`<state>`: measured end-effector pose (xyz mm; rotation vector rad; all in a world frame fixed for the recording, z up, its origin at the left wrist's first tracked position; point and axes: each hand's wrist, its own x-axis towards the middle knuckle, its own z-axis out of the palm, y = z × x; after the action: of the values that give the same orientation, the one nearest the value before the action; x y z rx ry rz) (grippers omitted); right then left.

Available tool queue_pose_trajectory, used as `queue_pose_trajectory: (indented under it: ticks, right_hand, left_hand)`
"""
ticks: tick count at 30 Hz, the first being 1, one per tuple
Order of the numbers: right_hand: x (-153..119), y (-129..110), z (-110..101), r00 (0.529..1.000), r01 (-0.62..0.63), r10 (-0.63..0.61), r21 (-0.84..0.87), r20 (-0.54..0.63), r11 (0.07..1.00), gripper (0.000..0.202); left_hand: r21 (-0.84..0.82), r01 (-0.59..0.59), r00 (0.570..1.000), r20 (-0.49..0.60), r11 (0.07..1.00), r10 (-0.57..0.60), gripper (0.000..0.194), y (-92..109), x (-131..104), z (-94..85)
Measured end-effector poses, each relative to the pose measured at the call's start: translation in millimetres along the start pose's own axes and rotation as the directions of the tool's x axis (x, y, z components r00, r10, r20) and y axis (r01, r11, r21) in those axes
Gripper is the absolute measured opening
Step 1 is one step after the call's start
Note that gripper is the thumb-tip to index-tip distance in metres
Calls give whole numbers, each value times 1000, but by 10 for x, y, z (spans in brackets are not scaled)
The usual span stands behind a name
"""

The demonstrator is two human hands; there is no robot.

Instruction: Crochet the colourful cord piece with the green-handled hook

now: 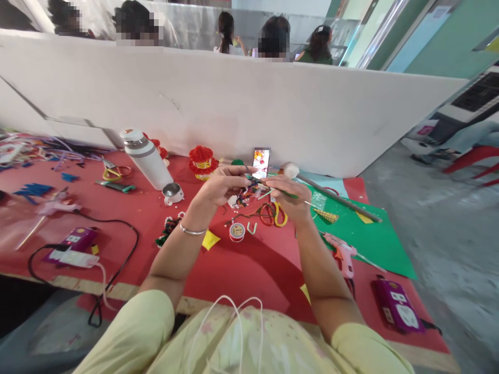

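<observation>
Both my hands are raised close together over the middle of the red-covered table [249, 275]. My left hand [226, 184] pinches one side of a small dark, multicolored yarn piece [247, 195]. Opposite it, my right hand [290, 197] has its fingers closed round a thin green-handled tool [287, 194], whose metal shaft sticks out to the right; its tip is hidden at the yarn. Below the hands are scissors with red and yellow handles [279, 214] and a thread spool [237, 232]. A lit phone [261, 160] stands just behind the hands.
A white bottle [146, 161] and metal cup [172, 193] stand left, near a red fringed piece [202, 161]. Pink glue guns [343, 252] and purple power boxes [397, 305] lie on both sides. A white partition [234, 104] runs behind; people sit beyond it.
</observation>
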<state>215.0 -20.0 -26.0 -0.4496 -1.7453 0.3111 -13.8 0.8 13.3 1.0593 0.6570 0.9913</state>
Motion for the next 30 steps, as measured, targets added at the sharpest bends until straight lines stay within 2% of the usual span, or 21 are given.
queue_pose_trajectory:
  ticks: [3,7,12,17,19,20,21,22,24,25,26,27,28,30]
  right_hand:
    - [21,-64,-29,1000,-20,20,1,9,1000,25]
    - [62,-168,-86,994,-105,104,24,34,994,18]
    - [73,-187,-152,963,-269,264,128,50,955,13]
    - [-26,-59,62,914,-368,403,316,-52,874,34]
    - [-69,-43,189,896,-372,427,313,-124,874,41]
    - [-86,-49,240,892,-351,406,263,-197,899,40]
    - [-99,-62,280,896,-335,373,185,-240,924,35]
    - [-109,-79,307,905,-314,327,91,-270,945,30]
    - [-125,-112,337,935,-270,236,-102,-265,957,19]
    - [-133,-120,348,948,-239,189,-181,-257,954,17]
    - [-142,-122,360,956,-202,139,-241,-257,949,17]
    - [-151,-115,373,960,-162,85,-283,-268,945,18]
    - [-159,-103,384,957,-120,29,-305,-287,945,20]
    - [-165,-70,389,949,-57,-36,-285,-312,957,25]
  left_hand:
    - [29,-23,1000,9,999,22,34,21,11,-9]
    - [70,-33,999,35,997,31,33,33,14,-17]
    - [97,43,994,92,994,-52,33,60,3,-17]
    - [85,35,986,158,996,-48,31,16,6,53]
    - [80,-1,991,137,997,-10,31,-54,16,116]
    - [76,-40,995,91,996,33,31,-100,24,150]
    - [80,-126,992,12,989,125,31,-150,33,185]
    - [118,-240,964,-84,964,251,32,-202,42,218]
    - [283,-402,859,-212,871,465,29,-294,58,277]
    - [338,-436,814,-246,834,526,25,-327,63,302]
    - [352,-448,792,-271,822,548,23,-348,65,323]
    - [312,-436,802,-292,844,522,22,-355,64,339]
    - [224,-400,838,-304,889,454,24,-349,61,346]
    - [-8,-258,931,-271,966,246,33,-306,48,328]
